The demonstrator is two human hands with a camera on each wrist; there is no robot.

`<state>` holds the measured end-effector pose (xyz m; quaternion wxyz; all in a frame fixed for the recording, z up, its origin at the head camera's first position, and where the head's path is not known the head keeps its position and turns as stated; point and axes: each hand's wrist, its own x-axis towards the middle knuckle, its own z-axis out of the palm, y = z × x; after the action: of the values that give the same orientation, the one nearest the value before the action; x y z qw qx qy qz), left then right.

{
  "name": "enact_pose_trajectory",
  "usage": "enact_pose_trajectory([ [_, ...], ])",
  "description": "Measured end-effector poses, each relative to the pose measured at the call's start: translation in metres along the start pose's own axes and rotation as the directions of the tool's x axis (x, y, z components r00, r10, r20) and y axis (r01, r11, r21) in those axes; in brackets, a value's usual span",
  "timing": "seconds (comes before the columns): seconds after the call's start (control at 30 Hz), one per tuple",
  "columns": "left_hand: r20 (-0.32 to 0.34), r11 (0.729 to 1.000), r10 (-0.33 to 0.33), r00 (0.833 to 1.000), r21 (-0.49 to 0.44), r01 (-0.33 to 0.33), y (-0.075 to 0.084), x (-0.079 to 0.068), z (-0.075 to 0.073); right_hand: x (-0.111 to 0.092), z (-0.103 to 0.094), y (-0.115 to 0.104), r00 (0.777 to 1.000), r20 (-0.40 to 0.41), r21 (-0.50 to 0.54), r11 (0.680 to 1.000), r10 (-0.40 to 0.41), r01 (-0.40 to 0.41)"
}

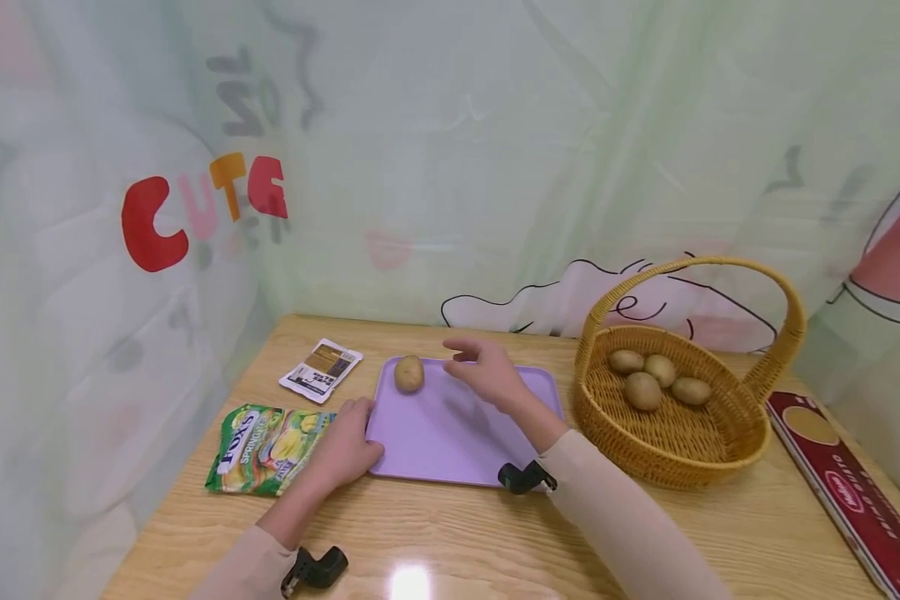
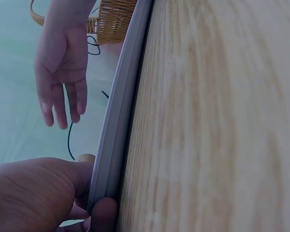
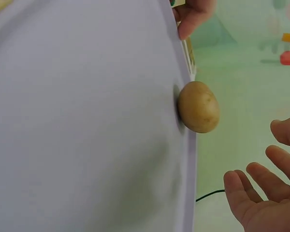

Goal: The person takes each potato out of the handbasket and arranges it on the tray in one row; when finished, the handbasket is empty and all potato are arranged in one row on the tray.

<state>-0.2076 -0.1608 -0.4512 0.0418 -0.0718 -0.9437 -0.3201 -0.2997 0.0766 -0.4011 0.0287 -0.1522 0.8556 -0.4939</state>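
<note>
A light purple tray (image 1: 435,437) lies on the wooden table. My left hand (image 1: 342,446) holds it at its left edge near the front corner, thumb and fingers against the rim in the left wrist view. One potato (image 1: 409,374) rests in the tray's far left corner. Above the tray's far side hovers my right hand (image 1: 483,372), its fingers spread and holding nothing. In the right wrist view a gap separates those fingers from the potato (image 3: 198,107). Several more potatoes (image 1: 642,391) lie in a wicker basket (image 1: 675,462) to the right.
A green candy bag (image 1: 251,450) lies beside my left hand, partly covered by it. Behind it is a small white-and-brown packet (image 1: 321,370). A long dark red box (image 1: 847,492) lies right of the basket. A printed curtain (image 1: 450,167) hangs behind the table.
</note>
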Motion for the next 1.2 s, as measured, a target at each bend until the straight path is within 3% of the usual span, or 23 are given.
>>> enact_pose_trajectory([
  [0.4,0.007,1.000,-0.016,1.000,-0.016,0.016,0.002,0.000,-0.002,-0.030,-0.031,-0.011,0.999,0.002,0.105,0.994,0.038,-0.038],
  [0.63,-0.006,1.000,-0.006,1.000,-0.024,0.006,0.000,0.000,-0.001,-0.044,-0.052,-0.009,1.000,-0.011,0.121,0.992,-0.025,0.026],
  [1.03,-0.015,1.000,-0.018,1.000,-0.018,0.017,-0.004,0.000,0.001,-0.070,-0.089,-0.006,0.994,-0.016,0.045,0.993,-0.104,0.105],
  [1.2,-0.021,1.000,-0.009,1.000,-0.024,0.009,-0.005,0.002,0.001,-0.082,-0.105,-0.009,0.997,-0.018,0.013,0.997,-0.075,0.075],
])
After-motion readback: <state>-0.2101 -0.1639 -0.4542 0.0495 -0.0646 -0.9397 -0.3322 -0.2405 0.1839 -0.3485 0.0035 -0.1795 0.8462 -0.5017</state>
